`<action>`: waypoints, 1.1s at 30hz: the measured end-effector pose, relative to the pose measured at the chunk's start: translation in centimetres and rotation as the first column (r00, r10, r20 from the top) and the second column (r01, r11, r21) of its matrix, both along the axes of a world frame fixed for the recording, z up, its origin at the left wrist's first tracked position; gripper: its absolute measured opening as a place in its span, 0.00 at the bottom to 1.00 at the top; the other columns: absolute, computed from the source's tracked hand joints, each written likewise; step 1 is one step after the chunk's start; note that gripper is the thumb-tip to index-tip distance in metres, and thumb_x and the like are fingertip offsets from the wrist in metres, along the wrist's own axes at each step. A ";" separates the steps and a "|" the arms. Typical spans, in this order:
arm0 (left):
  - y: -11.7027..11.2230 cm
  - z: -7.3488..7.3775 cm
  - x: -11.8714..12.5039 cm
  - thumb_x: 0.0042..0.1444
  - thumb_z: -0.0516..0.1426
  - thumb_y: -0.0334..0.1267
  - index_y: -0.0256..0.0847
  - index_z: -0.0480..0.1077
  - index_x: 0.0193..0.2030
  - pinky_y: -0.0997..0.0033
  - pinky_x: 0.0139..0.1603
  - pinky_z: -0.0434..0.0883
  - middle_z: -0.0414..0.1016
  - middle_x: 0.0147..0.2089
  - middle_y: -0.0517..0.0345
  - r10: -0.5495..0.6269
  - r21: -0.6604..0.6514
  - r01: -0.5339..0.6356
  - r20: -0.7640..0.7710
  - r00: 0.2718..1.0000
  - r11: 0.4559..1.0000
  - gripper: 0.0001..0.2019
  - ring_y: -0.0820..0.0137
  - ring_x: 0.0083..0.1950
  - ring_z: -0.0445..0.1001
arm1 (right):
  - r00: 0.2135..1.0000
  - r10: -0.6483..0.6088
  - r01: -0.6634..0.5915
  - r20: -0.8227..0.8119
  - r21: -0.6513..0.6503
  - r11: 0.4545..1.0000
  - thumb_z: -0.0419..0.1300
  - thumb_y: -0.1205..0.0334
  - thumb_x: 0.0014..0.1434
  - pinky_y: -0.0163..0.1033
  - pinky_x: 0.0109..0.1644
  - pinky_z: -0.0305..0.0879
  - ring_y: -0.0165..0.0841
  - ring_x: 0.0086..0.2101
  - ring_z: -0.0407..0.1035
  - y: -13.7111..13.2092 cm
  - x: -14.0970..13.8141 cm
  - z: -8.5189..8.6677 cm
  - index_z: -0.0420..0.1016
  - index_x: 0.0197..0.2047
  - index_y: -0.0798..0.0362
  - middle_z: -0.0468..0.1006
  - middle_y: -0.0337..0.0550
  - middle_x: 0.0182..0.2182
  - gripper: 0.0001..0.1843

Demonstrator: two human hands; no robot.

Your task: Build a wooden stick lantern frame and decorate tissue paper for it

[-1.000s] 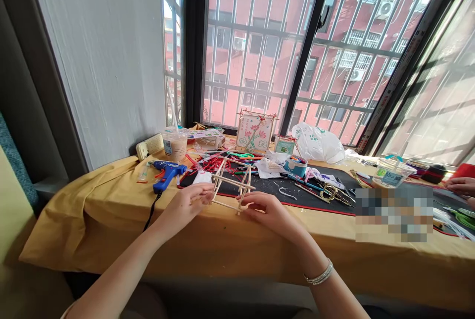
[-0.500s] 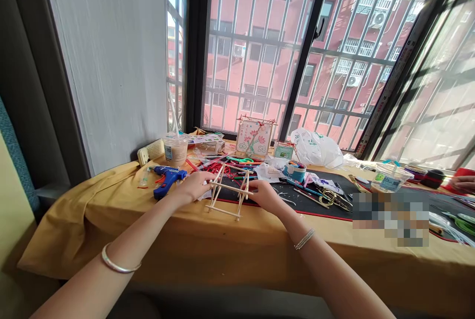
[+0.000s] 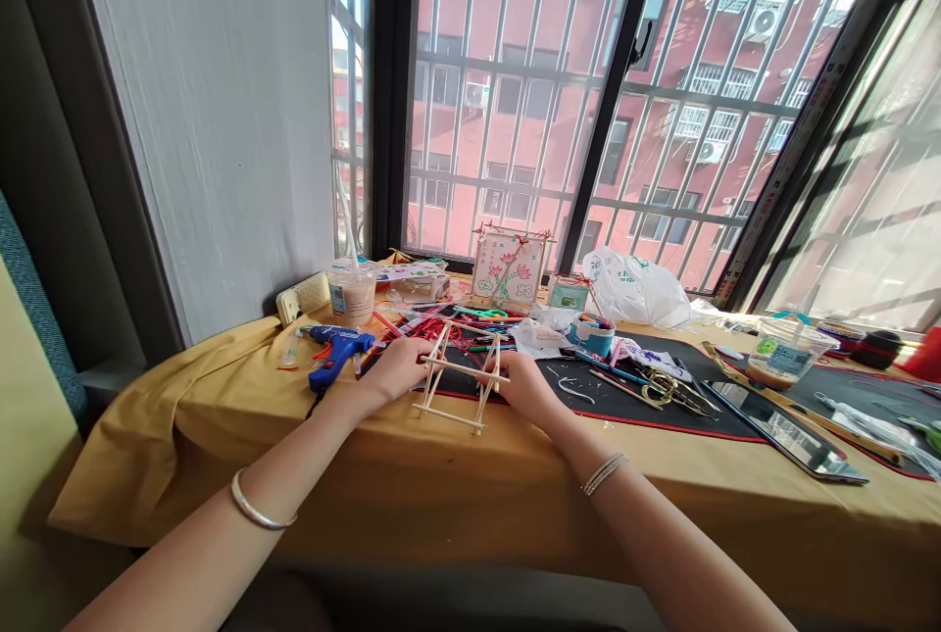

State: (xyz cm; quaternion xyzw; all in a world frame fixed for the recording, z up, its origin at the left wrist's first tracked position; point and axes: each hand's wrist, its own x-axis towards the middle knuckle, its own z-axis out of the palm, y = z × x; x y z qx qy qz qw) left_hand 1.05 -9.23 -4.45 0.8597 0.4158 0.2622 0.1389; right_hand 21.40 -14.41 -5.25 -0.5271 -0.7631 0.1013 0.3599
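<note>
On the near edge of the black mat (image 3: 624, 407), close to the middle of the long table with the yellow cloth (image 3: 221, 416), stands a box-shaped frame of thin pale wooden sticks (image 3: 460, 379). Its near foot rests on the yellow cloth and its far part sits over the mat.

I hold it from both sides. My left hand (image 3: 397, 367) is at the left end, with the fingers curled in and pinching the sticks there. My right hand (image 3: 525, 382) is at the right end, and its fingers are pressed on the sticks too. I wear a plain silver bangle (image 3: 257, 511) on my left wrist and a thin sparkly bracelet (image 3: 604, 472) on my right wrist.

Just left of my left hand lies a blue glue gun (image 3: 334, 350). Farther back on the left stands a clear plastic cup with a brown drink (image 3: 351, 291). Far behind the frame, by the window, stands a small square picture of pink flowers (image 3: 507, 269), and a white plastic bag (image 3: 636, 284) lies to its right. Gold scissors (image 3: 666, 387) lie on the mat to my right, and a flat dark phone (image 3: 790, 431) lies farther right.
</note>
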 end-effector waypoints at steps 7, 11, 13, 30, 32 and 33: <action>0.6 -0.4 0.3 0.57 0.54 0.43 0.35 0.69 0.34 0.65 0.38 0.70 0.72 0.33 0.59 0.030 -0.025 -0.029 0.023 0.999 0.999 0.11 0.71 0.35 0.72 | 0.999 -0.031 0.031 -0.008 0.011 0.999 0.59 0.68 0.50 0.34 0.32 0.59 0.32 0.27 0.66 0.5 0.1 -0.5 0.73 0.23 0.56 0.74 0.42 0.24 0.06; 0.5 -0.4 0.0 0.55 0.56 0.45 0.36 0.71 0.33 0.63 0.40 0.70 0.74 0.32 0.59 0.037 -0.044 -0.033 0.095 0.995 0.999 0.12 0.69 0.36 0.73 | 0.999 -0.031 0.031 -0.007 0.029 0.999 0.59 0.68 0.51 0.35 0.33 0.59 0.32 0.28 0.66 0.3 0.1 -0.7 0.74 0.24 0.55 0.75 0.42 0.25 0.06; 0.2 -0.4 -0.4 0.52 0.57 0.47 0.38 0.73 0.35 0.64 0.40 0.70 0.77 0.34 0.57 0.048 -0.046 -0.041 0.166 0.985 0.998 0.13 0.66 0.37 0.75 | 0.999 -0.036 0.037 -0.007 0.045 0.998 0.59 0.68 0.52 0.35 0.34 0.59 0.33 0.29 0.66 0.1 0.0 -0.7 0.74 0.25 0.55 0.75 0.42 0.26 0.06; -7.6 -1.0 -0.9 0.59 0.47 0.47 0.39 0.68 0.40 0.70 0.39 0.69 0.72 0.36 0.53 0.033 0.079 -0.090 0.538 0.842 0.993 0.16 0.66 0.38 0.71 | 0.925 -0.293 0.348 -0.241 0.236 0.907 0.50 0.58 0.58 0.39 0.31 0.58 0.36 0.25 0.63 -8.9 -3.6 0.3 0.73 0.37 0.54 0.70 0.44 0.22 0.13; -7.6 -0.8 -0.6 0.59 0.47 0.47 0.38 0.68 0.34 0.70 0.37 0.68 0.71 0.34 0.53 0.019 0.089 -0.077 0.528 0.849 0.993 0.16 0.66 0.37 0.70 | 0.942 -0.272 0.297 -0.196 0.115 0.948 0.51 0.60 0.57 0.38 0.29 0.57 0.34 0.23 0.63 -9.6 -6.1 0.9 0.74 0.35 0.53 0.71 0.43 0.20 0.12; -7.6 -0.7 -0.5 0.59 0.47 0.47 0.38 0.67 0.32 0.70 0.37 0.67 0.71 0.33 0.53 0.014 0.095 -0.075 0.524 0.852 0.993 0.16 0.66 0.36 0.69 | 0.942 -0.285 0.305 -0.179 0.096 0.947 0.50 0.62 0.57 0.38 0.30 0.56 0.35 0.24 0.64 -9.6 -7.1 1.3 0.74 0.33 0.52 0.72 0.44 0.21 0.11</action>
